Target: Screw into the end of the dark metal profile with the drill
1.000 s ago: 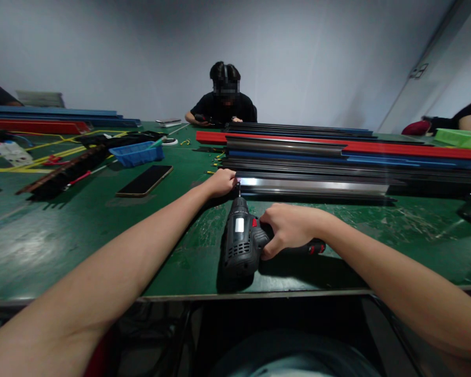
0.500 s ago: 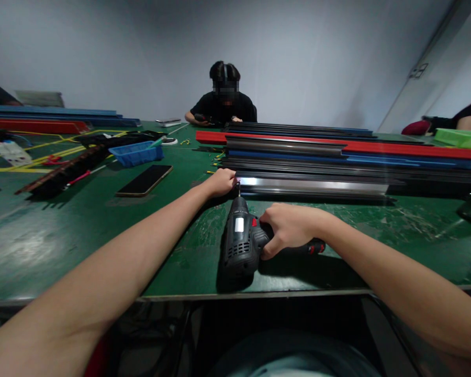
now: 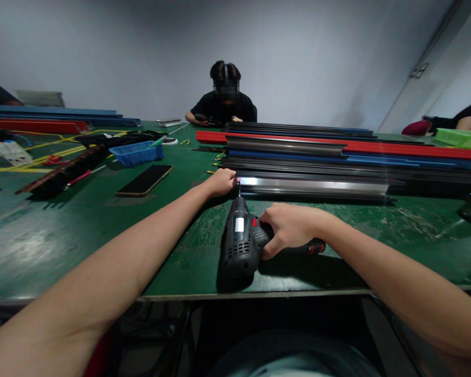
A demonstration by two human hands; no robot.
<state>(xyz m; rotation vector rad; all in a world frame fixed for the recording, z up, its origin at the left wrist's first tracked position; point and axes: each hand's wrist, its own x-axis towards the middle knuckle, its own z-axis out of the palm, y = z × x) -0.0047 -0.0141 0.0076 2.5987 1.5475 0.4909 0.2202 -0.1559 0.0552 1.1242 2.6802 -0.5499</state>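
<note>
My right hand (image 3: 288, 228) is wrapped round the grip of a black power drill (image 3: 239, 243) with a red switch, lying on its side with the chuck pointing away from me. Its bit meets the left end of a shiny dark metal profile (image 3: 314, 186). At that same end my left hand (image 3: 222, 181) is closed, pressing against the profile near the bit tip. What sits between the left fingertips, perhaps part of the profile's end, is hidden.
Behind the profile lie more long strips, including a red profile (image 3: 400, 149). To the left are a phone (image 3: 145, 180), a blue basket (image 3: 136, 153) and a dark slatted strip (image 3: 68, 172) on the green table (image 3: 188, 256). Across the table sits another person (image 3: 223, 102).
</note>
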